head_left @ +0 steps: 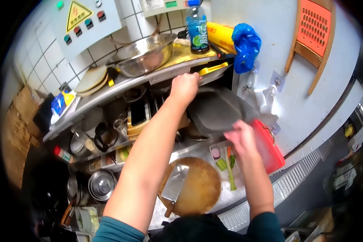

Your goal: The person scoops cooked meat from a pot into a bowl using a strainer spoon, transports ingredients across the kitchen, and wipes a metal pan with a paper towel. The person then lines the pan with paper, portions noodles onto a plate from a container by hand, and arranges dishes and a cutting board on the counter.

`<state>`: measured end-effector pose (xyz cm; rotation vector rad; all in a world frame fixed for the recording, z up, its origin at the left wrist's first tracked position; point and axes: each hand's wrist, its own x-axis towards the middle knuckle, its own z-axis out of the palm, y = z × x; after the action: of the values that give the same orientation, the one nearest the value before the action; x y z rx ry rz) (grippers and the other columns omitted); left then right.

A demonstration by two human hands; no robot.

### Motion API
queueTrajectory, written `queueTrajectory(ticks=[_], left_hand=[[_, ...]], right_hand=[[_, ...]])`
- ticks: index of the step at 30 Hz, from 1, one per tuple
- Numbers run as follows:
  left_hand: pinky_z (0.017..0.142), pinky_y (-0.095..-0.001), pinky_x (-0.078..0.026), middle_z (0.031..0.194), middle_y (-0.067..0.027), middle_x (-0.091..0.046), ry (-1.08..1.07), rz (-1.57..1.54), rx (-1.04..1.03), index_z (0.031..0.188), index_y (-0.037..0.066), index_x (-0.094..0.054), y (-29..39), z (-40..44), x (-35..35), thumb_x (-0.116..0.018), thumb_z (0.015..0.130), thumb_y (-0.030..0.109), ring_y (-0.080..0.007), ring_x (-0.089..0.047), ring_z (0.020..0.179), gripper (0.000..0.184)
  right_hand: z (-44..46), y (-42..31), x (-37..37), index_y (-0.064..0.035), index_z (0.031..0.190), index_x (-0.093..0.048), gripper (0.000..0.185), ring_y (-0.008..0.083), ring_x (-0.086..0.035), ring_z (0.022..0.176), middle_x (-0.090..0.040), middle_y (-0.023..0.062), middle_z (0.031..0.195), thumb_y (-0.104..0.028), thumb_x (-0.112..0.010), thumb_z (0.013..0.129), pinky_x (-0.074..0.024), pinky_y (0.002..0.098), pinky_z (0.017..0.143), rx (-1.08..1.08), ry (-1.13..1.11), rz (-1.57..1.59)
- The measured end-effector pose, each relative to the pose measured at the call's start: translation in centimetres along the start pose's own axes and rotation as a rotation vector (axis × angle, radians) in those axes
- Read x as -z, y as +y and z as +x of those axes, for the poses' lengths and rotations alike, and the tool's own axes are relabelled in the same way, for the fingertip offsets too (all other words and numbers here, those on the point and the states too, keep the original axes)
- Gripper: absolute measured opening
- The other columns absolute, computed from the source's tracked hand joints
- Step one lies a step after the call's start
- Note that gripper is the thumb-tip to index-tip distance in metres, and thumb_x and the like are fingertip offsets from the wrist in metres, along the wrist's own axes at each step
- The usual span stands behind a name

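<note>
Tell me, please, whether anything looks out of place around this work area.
The silver metal cleaver lies on the round wooden chopping board with its brown handle jutting past the rim, where it might get knocked. The crumpled blue plastic bag also looks untidy, dangling beside the upper shelf. I see no clear spill.

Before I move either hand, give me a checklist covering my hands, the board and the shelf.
1. Left hand grip secure: cannot tell; fingertips hidden.
2. Right hand touching the dark tray: cannot tell; blurred.
3. Cleaver clear of both hands: ok.
4. Round board bare: not ok; cleaver lies on it.
5. Bottle upright on the upper shelf, cap on: ok.
</note>
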<state>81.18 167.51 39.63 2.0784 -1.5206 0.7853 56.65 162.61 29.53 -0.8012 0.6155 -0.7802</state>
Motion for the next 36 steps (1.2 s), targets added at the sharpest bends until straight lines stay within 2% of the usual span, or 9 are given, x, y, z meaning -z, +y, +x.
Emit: queueTrajectory(ticks=[4,7,9,14,18,21,25,30,36], left_hand=[[0.075,-0.0526,-0.054,0.084,-0.0238,-0.069,-0.090,-0.064,-0.033,0.088,0.007,-0.071,0.0,-1.5,-1.6,-0.060,0.097,0.029,-0.0420,-0.068,0.082,0.026],[0.084,-0.0490,-0.053,0.101,-0.0234,-0.069,-0.218,-0.022,-0.131,0.098,0.004,-0.073,0.7,-3.4,-0.8,-0.063,0.095,0.031,-0.0405,-0.066,0.096,0.030],[0.089,-0.0478,-0.052,0.112,-0.0220,-0.066,0.106,-0.003,-0.329,0.106,0.002,-0.071,2.1,-6.8,1.3,-0.066,0.093,0.033,-0.0386,-0.064,0.101,0.034],[0.059,-0.0433,-0.055,0.080,-0.0124,-0.062,-0.161,-0.250,-0.263,0.096,0.007,-0.063,6.3,-23.7,7.4,-0.065,0.093,0.028,-0.0315,-0.065,0.067,0.022],[0.062,-0.0440,-0.057,0.101,-0.0212,-0.064,-0.701,-0.118,0.014,0.131,0.006,-0.057,4.7,-42.5,5.6,-0.063,0.094,0.037,-0.0344,-0.069,0.076,0.049],[0.072,-0.0466,-0.058,0.113,-0.0280,-0.057,-0.910,-0.066,0.257,0.149,0.005,-0.038,3.2,-54.7,4.0,-0.061,0.096,0.032,-0.0402,-0.068,0.088,0.064],[0.063,-0.0483,-0.057,0.104,-0.0297,-0.058,-0.642,-0.326,0.455,0.147,0.004,-0.039,2.7,-58.7,3.7,-0.058,0.093,0.015,-0.0428,-0.067,0.073,0.059],[0.064,-0.0508,-0.056,0.098,-0.0269,-0.060,-0.656,-0.325,0.592,0.146,0.006,-0.041,0.8,-62.3,9.2,-0.057,0.095,0.017,-0.0434,-0.066,0.073,0.055],[0.067,-0.0531,-0.055,0.097,-0.0267,-0.059,-0.363,-0.250,0.756,0.146,0.004,-0.042,-2.2,-67.1,9.2,-0.054,0.098,0.017,-0.0450,-0.064,0.072,0.051]], right_hand=[[-12.2,0.3,11.9,0.0000,0.106,-0.062,0.026,0.0303,-0.061,0.113,-0.066,0.0129,0.115,-0.008,-0.057,0.081,-0.0507,0.0466,0.098,0.048,0.059,0.223],[-20.6,-0.3,17.7,0.0061,0.124,-0.058,0.049,0.0330,-0.062,0.113,-0.065,0.0179,0.121,-0.008,-0.054,0.077,-0.0485,0.0453,0.102,0.003,0.194,0.215],[-25.4,0.2,19.4,0.0075,0.126,-0.057,0.055,0.0347,-0.061,0.114,-0.064,0.0196,0.123,-0.008,-0.053,0.073,-0.0482,0.0449,0.104,-0.029,0.238,0.215],[-31.6,5.9,21.4,0.0070,0.128,-0.054,0.059,0.0324,-0.061,0.115,-0.063,0.0179,0.124,-0.005,-0.057,0.070,-0.0488,0.0433,0.103,-0.063,0.318,0.126],[-32.6,8.6,18.5,0.0044,0.135,-0.048,0.065,0.0311,-0.059,0.114,-0.061,0.0148,0.121,-0.003,-0.057,0.071,-0.0471,0.0414,0.101,-0.039,0.338,-0.017],[-31.2,11.8,18.5,0.0069,0.135,-0.048,0.057,0.0302,-0.061,0.114,-0.063,0.0171,0.124,0.001,-0.052,0.079,-0.0457,0.0423,0.102,0.181,0.129,-0.806],[-29.9,11.3,5.2,0.0043,0.140,-0.048,0.062,0.0409,-0.069,0.092,-0.065,0.0273,0.114,0.003,-0.060,0.079,-0.0574,0.0451,0.076,0.800,-0.167,-1.870],[-29.6,14.0,1.0,0.0017,0.137,-0.054,0.060,0.0294,-0.065,0.073,-0.062,0.0307,0.120,-0.006,-0.057,0.078,-0.0577,0.0355,0.057,1.119,-0.726,-2.187],[-29.6,14.0,-1.1,-0.0011,0.136,-0.056,0.059,0.0281,-0.065,0.075,-0.064,0.0268,0.120,-0.010,-0.057,0.077,-0.0566,0.0354,0.059,1.091,-0.802,-2.214]])
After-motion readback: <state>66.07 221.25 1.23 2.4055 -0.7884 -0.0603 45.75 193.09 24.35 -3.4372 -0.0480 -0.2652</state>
